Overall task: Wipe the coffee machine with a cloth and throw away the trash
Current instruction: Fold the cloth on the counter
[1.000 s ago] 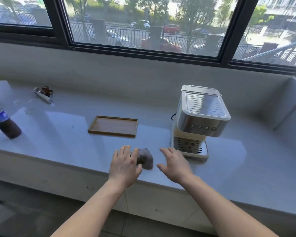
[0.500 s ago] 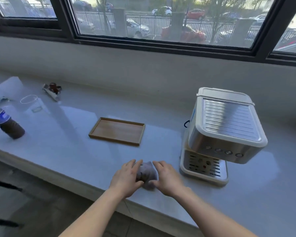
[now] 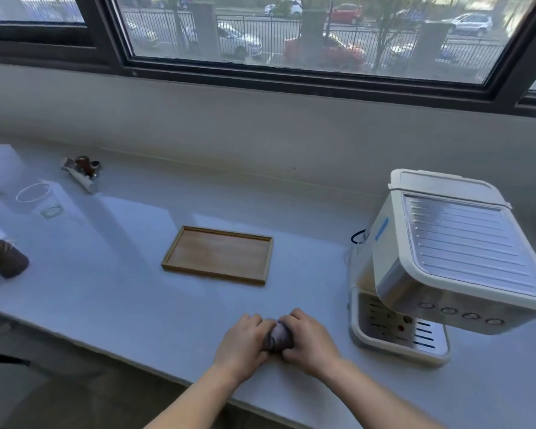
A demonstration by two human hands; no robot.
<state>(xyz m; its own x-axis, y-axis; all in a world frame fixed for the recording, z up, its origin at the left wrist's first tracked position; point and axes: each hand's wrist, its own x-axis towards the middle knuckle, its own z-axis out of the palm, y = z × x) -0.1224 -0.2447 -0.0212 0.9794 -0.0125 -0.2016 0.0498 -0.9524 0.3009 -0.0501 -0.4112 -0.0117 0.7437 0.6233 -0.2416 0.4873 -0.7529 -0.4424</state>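
Grey, one balled cloth (image 3: 278,337) sits near the counter's (image 3: 130,292) near edge, grasped between left hand (image 3: 242,346) and right hand (image 3: 310,343). Right: one coffee machine (image 3: 440,267). Farther: one wooden tray (image 3: 218,254); left, one clear cup (image 3: 41,201), one bottle (image 3: 2,255).

Tray (image 3: 217,255) left of coffee machine (image 3: 440,267), cloth (image 3: 278,336) in front

daylight from window (image 3: 307,35) | soft blur overall | wide-angle bending at edges
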